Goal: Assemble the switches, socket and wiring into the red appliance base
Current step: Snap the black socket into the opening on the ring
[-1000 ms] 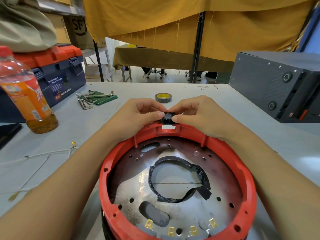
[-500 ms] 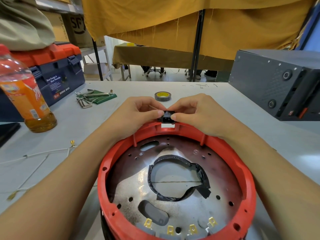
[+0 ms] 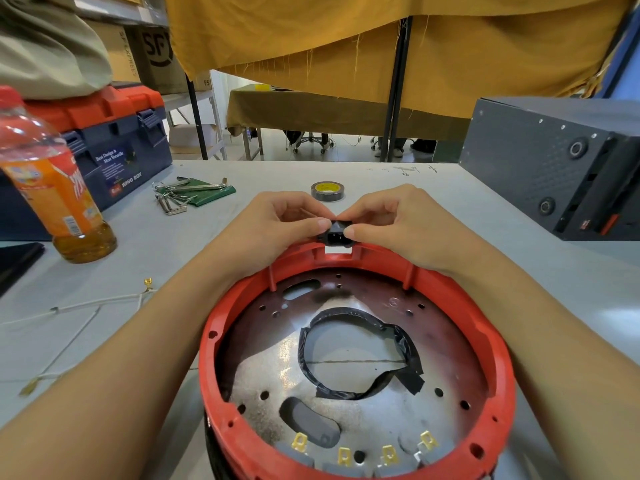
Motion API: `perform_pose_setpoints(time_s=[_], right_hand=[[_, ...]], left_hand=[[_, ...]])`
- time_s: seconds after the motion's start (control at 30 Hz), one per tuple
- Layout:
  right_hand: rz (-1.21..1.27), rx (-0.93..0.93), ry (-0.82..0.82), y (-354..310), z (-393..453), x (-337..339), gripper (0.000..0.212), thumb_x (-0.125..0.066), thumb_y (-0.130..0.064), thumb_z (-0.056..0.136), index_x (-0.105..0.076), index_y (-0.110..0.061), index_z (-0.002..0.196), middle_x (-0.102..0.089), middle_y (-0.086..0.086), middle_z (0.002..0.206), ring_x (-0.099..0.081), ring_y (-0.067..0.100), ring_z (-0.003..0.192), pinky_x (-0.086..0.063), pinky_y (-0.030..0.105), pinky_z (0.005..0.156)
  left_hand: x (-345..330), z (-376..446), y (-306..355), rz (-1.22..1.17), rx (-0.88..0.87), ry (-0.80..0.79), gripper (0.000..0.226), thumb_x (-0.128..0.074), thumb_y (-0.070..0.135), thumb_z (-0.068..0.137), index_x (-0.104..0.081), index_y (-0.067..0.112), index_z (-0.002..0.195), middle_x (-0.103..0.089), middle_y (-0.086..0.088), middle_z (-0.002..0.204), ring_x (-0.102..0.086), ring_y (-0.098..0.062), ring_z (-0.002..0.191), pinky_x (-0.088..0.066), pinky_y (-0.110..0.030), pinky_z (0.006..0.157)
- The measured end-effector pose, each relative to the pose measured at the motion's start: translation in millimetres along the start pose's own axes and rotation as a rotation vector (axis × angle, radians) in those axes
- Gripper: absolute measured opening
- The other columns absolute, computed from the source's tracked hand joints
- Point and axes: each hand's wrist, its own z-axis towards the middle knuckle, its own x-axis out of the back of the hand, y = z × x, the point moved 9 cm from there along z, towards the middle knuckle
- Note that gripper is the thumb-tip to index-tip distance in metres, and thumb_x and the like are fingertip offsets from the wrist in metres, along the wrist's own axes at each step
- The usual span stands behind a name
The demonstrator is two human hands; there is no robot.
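The red appliance base [image 3: 221,320] lies open side up in front of me, a metal plate with a black taped ring [image 3: 408,348] inside it and several brass terminals [image 3: 344,457] at its near edge. At the far rim, just above a rectangular notch [image 3: 338,250], both hands pinch a small black socket [image 3: 336,233]. My left hand [image 3: 277,223] holds its left side with thumb and fingers. My right hand [image 3: 398,220] holds its right side the same way. White wires with brass lugs [image 3: 104,301] lie on the table at the left.
An orange drink bottle [image 3: 52,181] stands at the left, in front of a blue and red toolbox [image 3: 114,140]. Hex keys on a green pouch [image 3: 194,192] and a tape roll [image 3: 328,191] lie beyond my hands. A dark grey machine box [image 3: 554,161] fills the right.
Both hands stay on the socket at the notch, shifted very slightly; its pin side now faces me more plainly.
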Motion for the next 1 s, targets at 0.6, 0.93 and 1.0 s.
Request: perform_pose_setpoints(time_s=[0.6,0.93,1.0], right_hand=[[-0.019,0.012,-0.001,0.8,-2.6,0.5,0.016,-0.07,-0.012,0.082,-0.074,-0.02,0.094,-0.074,0.002,0.083,-0.068,0.015,0.081,-0.054,0.037,0.086],[-0.005,0.006,-0.025,0.7,-3.2,-0.5,0.016,-0.07,-0.01,0.081,-0.074,-0.022,0.092,-0.075,0.003,0.083,-0.069,0.015,0.078,-0.055,0.038,0.085],[-0.01,0.005,-0.024,1.3,-3.2,-1.0,0.016,-0.07,-0.01,0.081,-0.074,-0.022,0.092,-0.075,0.003,0.082,-0.069,0.015,0.078,-0.055,0.038,0.085]], left_hand=[[-4.4,-0.7,4.2,0.003,-0.007,-0.016,0.008,-0.063,0.011,0.087,-0.069,0.016,0.086,-0.073,0.007,0.076,-0.065,-0.002,0.07,-0.047,-0.011,0.068],[-5.5,-2.0,5.8,0.021,0.001,-0.018,0.007,-0.064,0.01,0.087,-0.07,0.012,0.087,-0.074,0.003,0.082,-0.066,-0.003,0.075,-0.048,-0.012,0.073],[-5.9,-2.5,6.5,0.024,-0.002,-0.024,0.007,-0.064,0.009,0.087,-0.07,0.012,0.088,-0.074,0.004,0.082,-0.066,-0.002,0.075,-0.047,-0.01,0.072]])
